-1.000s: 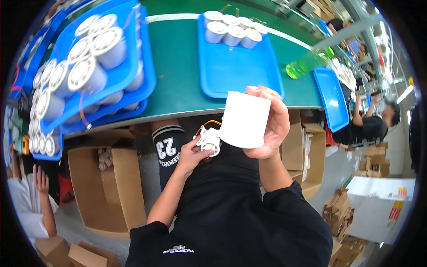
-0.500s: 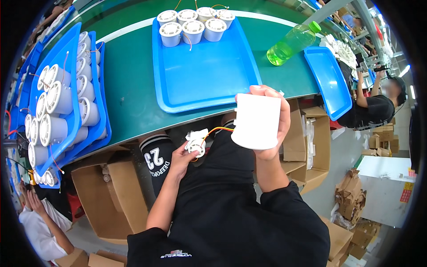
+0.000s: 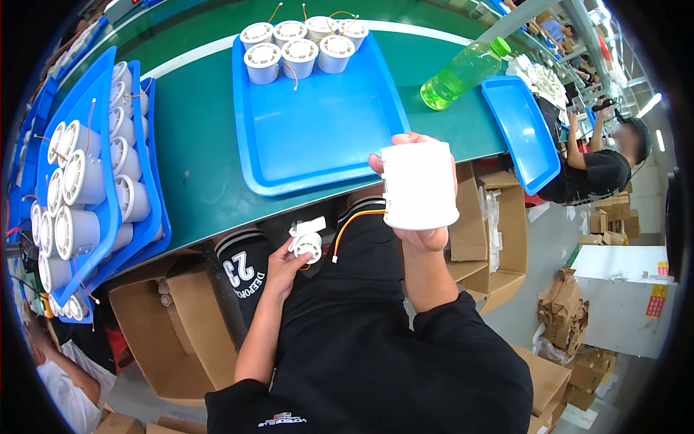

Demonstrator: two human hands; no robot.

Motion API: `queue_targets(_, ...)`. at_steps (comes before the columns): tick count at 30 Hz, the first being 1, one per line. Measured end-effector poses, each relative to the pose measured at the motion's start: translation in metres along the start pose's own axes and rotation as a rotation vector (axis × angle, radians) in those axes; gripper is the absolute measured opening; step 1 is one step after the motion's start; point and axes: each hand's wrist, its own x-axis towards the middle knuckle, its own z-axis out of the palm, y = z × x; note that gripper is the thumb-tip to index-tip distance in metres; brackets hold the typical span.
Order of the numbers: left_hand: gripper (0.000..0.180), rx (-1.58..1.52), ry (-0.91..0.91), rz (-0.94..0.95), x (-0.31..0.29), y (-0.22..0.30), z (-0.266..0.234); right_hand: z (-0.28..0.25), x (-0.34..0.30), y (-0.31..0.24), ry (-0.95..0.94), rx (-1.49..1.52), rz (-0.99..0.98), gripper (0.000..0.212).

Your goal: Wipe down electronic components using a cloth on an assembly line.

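My right hand [image 3: 431, 239] is wrapped round a white cup-shaped plastic housing [image 3: 421, 184], held up in front of the bench edge. From the housing's left side hangs a thin red, yellow and black wire lead [image 3: 356, 215] with a small white connector at its free end. Lower and to the left, my left hand [image 3: 288, 265] pinches a small white plastic part with a slotted round end [image 3: 308, 246]. This part and the lead's connector are apart. Beyond my hands lies a blue tray [image 3: 318, 137] with several white round housings [image 3: 299, 56] at its far end, some with thin wires.
Stacked blue trays [image 3: 160, 210] with more white housings stand at the left. A bottle of green liquid [image 3: 463, 76] lies on the green bench [image 3: 195, 145]. Another blue tray [image 3: 522, 134] overhangs the edge at right. Open cardboard boxes [image 3: 210, 325] sit below. A co-worker [image 3: 607, 163] is at far right.
The wire lead ran to the small part in my left hand; now its connector hangs loose. My left hand has drawn slightly left, away from the housing. The view has shifted a little.
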Motion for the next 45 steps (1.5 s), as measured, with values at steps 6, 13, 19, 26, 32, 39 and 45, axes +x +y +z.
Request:
queue_targets(6,0.057,-0.003,-0.010,-0.003,0.001,-0.002,-0.001,-0.004,0.004,0.000,-0.043,0.012,-0.102,0.089)
queue_targets(13,0.056,0.014,-0.020,-0.015,0.003,-0.003,-0.003,-0.027,0.020,-0.008,-0.164,-0.458,-0.314,0.083)
queue_targets(19,0.057,0.030,-0.030,-0.015,0.002,0.001,0.000,-0.004,0.044,-0.055,-0.374,-1.196,-0.365,0.074)
queue_targets(26,0.059,0.056,-0.035,-0.035,0.004,0.000,0.000,-0.001,0.045,-0.058,-0.343,-1.069,-0.261,0.078)
queue_targets(32,0.061,0.066,-0.036,-0.038,0.005,0.000,0.001,0.001,0.044,-0.055,-0.334,-1.027,-0.327,0.083)
queue_targets(39,0.061,0.077,-0.019,-0.045,0.005,-0.001,0.000,0.008,0.051,-0.061,-0.354,-1.033,-0.456,0.079)
queue_targets(45,0.061,0.092,-0.003,-0.057,0.006,-0.001,0.001,0.009,0.048,-0.057,-0.331,-0.993,-0.484,0.079)
